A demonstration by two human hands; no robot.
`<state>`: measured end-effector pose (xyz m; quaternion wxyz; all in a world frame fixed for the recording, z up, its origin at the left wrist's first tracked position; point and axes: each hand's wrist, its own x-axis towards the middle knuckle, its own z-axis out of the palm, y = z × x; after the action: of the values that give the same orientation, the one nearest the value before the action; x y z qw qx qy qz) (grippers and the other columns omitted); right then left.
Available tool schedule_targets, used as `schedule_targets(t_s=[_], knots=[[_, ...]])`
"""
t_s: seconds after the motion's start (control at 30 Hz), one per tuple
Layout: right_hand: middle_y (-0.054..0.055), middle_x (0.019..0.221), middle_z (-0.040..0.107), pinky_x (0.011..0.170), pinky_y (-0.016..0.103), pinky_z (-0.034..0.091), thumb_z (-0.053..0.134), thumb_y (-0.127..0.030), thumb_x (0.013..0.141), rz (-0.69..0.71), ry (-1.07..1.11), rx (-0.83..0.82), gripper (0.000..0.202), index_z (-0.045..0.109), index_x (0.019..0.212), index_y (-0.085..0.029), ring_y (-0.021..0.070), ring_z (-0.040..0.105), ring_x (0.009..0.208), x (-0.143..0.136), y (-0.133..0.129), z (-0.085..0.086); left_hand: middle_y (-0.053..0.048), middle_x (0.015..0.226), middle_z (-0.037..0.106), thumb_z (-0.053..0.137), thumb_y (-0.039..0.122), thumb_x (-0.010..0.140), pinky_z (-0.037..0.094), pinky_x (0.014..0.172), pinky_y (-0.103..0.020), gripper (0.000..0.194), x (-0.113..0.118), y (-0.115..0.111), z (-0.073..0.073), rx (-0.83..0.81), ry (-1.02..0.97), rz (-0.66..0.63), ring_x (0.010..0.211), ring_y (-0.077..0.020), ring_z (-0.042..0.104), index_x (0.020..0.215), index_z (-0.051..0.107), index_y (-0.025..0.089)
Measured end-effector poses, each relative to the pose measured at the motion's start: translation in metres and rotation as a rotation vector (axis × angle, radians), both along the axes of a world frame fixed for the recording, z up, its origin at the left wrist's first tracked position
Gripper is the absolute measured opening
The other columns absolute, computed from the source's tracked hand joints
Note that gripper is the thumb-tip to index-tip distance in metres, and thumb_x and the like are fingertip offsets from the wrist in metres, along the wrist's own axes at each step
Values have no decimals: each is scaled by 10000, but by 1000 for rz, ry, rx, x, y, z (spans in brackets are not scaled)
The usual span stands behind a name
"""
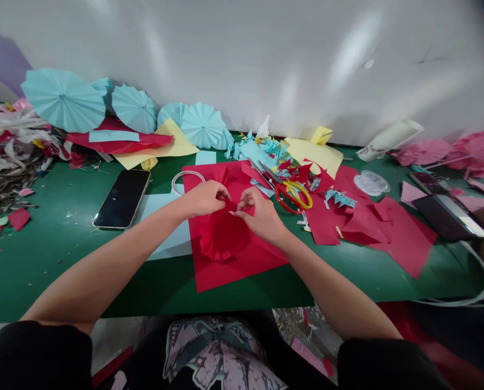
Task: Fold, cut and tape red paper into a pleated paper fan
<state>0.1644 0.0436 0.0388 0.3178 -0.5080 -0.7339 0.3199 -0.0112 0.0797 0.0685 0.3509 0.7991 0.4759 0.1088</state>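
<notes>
A red pleated paper fan (224,238) lies over a large red sheet of paper (209,276), its folds spread toward me. My left hand (210,198) is closed at the fan's gathered middle, pinching the red folds. Close beside it, my right hand (262,215) has its thumb and curled fingers drawn together. A tiny white strip (232,213) shows by the right thumb tip; whether those fingers grip it or the red paper is hard to make out. Behind the hands, more red pleats (221,176) stick up. A tape roll (188,174) lies beyond my left forearm.
A phone (122,199) and a light blue sheet (164,238) lie left. Scissors with red and yellow handles (296,195) rest among paper scraps to the right. Light blue paper rosettes (204,125) lean on the wall. Red paper pieces (404,233) and a device with a cable (445,216) lie farther right.
</notes>
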Motion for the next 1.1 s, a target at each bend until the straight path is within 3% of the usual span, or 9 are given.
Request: schedule_targets(t_s=[0.23, 0.63, 1.1], knots=[[-54, 652, 576, 653, 299, 433, 626, -205, 651, -81, 61, -132, 299, 376, 815, -231, 137, 583, 654, -2, 2, -3, -45, 717, 639, 493, 104, 618, 368, 478, -225, 306, 2, -5, 3, -60, -90, 84, 603, -144, 571, 896, 615, 137], [-45, 613, 617, 611, 300, 428, 683, -255, 607, -152, 120, -247, 396, 328, 781, -237, 163, 624, 628, -2, 2, -3, -26, 695, 602, 507, 90, 620, 359, 458, -224, 286, 4, -9, 9, -63, -128, 115, 574, -130, 537, 882, 611, 137], [-37, 644, 594, 583, 264, 389, 665, -256, 600, -174, 68, -237, 347, 369, 778, -224, 144, 574, 631, -3, 2, 1, -21, 691, 594, 514, 98, 616, 355, 470, -217, 280, 5, -11, 13, -95, -149, 79, 569, -119, 522, 875, 610, 146]])
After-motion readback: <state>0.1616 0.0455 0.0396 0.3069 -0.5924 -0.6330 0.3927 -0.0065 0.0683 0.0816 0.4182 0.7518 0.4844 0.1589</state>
